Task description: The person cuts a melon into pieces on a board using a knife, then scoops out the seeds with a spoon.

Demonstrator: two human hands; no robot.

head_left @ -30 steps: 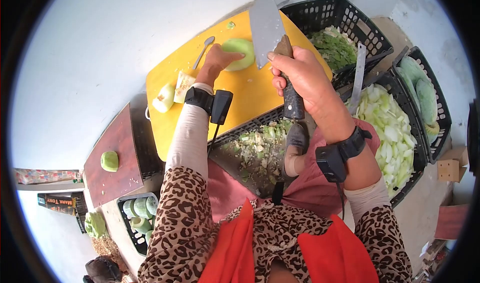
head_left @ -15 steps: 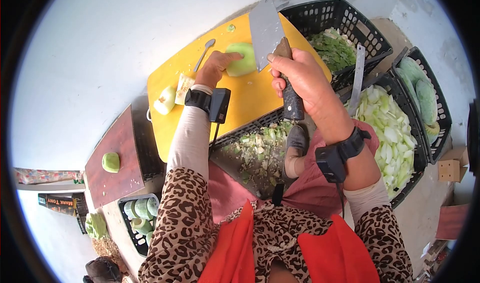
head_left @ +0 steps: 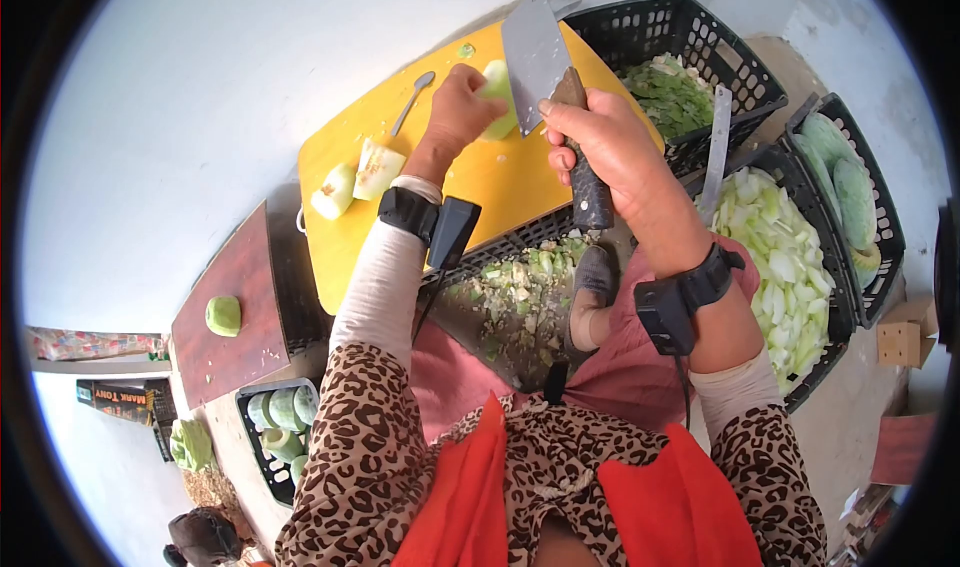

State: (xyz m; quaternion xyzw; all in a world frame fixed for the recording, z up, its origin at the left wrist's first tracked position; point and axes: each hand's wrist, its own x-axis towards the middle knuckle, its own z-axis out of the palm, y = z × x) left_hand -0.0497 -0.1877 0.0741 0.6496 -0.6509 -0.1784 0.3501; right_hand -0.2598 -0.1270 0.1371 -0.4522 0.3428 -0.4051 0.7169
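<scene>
A yellow cutting board (head_left: 400, 237) lies in front of me. My right hand (head_left: 610, 142) is closed round the dark handle of a cleaver (head_left: 535, 52), its wide blade over the board's right part. Next to the blade is a pale green gourd piece (head_left: 497, 97). My left hand (head_left: 462, 112) is at that piece's left side, fingers bent and blurred; whether they grip it is unclear. A spoon (head_left: 411, 102) lies left of my left hand. Nearer the board's left edge are a cut gourd chunk (head_left: 378, 170) and a peeled gourd (head_left: 334, 192).
Black crates hold green peelings (head_left: 668, 97), pale gourd slices (head_left: 775, 267) with a long metal blade (head_left: 715, 152), and whole gourds (head_left: 853, 202). At left, a red-brown board (head_left: 235, 352) bears a green piece (head_left: 223, 316), near a crate of gourd chunks (head_left: 283, 409). Scraps (head_left: 530, 297) lie below.
My left hand has lifted and moved up and right from lying on the gourd piece. The piece now looks narrower, set close to the blade. The cleaver has barely shifted.
</scene>
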